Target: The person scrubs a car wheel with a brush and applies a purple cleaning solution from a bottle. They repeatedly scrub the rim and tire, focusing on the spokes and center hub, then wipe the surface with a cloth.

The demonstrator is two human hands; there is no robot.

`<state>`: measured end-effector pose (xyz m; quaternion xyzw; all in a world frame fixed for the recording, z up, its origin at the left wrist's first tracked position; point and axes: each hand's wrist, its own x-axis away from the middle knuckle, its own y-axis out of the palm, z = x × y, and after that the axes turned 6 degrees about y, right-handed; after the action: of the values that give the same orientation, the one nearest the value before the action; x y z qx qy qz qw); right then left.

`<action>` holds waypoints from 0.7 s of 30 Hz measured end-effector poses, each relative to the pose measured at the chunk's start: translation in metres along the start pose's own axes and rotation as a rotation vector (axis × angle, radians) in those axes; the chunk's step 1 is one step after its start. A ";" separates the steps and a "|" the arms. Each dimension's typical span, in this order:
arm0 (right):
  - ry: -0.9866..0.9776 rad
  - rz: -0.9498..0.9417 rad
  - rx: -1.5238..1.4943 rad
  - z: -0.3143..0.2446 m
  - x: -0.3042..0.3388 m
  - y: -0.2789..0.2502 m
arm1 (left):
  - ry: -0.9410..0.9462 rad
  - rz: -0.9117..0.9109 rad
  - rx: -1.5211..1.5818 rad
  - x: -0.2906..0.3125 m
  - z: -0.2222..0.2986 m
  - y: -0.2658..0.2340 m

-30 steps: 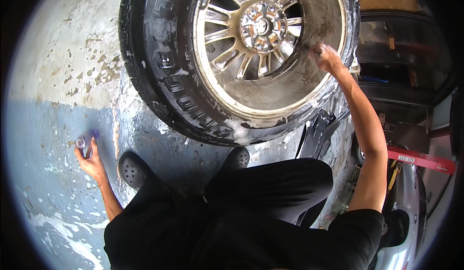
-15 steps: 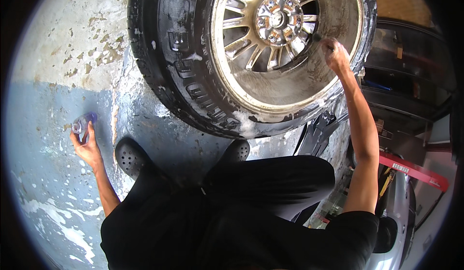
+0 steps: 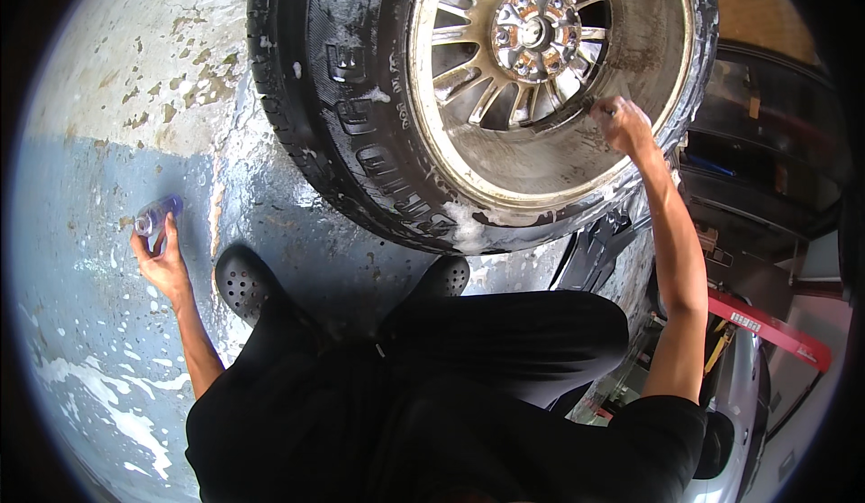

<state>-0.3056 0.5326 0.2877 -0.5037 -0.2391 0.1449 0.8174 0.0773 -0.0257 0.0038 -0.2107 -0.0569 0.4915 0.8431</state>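
A large wheel with a black tyre (image 3: pixel 347 156) and a grimy gold-grey rim (image 3: pixel 505 174) lies before me, wet with suds. My right hand (image 3: pixel 623 128) is inside the rim's barrel, fingers closed around what looks like a small brush; only its dark end (image 3: pixel 587 104) shows, near the spoke ends. The hub (image 3: pixel 536 31) with rusty lug bolts sits at the centre of the spokes. Off to the left, my left hand (image 3: pixel 162 260) grips a small clear bottle with purplish liquid (image 3: pixel 157 215) between thumb and fingers, above the blue floor.
White foam (image 3: pixel 122 413) streaks the painted floor (image 3: pixel 81 233) at the left. My feet, in black clogs (image 3: pixel 241 282), stand close to the tyre. To the right are black plastic pieces (image 3: pixel 590 255), a red lift arm (image 3: pixel 770 327) and part of a silver car (image 3: pixel 743 390).
My right hand has moved slightly down inside the rim with the brush. The wheel appears shifted a little right in view. My left hand keeps the bottle in nearly the same place.
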 end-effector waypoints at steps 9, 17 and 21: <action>0.337 -0.322 -0.498 -0.030 0.033 -0.018 | -0.012 -0.019 0.052 -0.001 -0.013 -0.003; -0.030 -0.179 -0.480 -0.003 0.021 0.019 | 0.060 -0.009 -0.067 -0.002 -0.005 -0.003; 0.316 0.018 -0.199 0.048 -0.026 -0.046 | 0.076 -0.017 -0.192 -0.001 -0.003 -0.004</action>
<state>-0.3538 0.5355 0.3407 -0.6005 -0.1164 0.0472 0.7897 0.0811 -0.0291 0.0034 -0.3086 -0.0734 0.4682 0.8247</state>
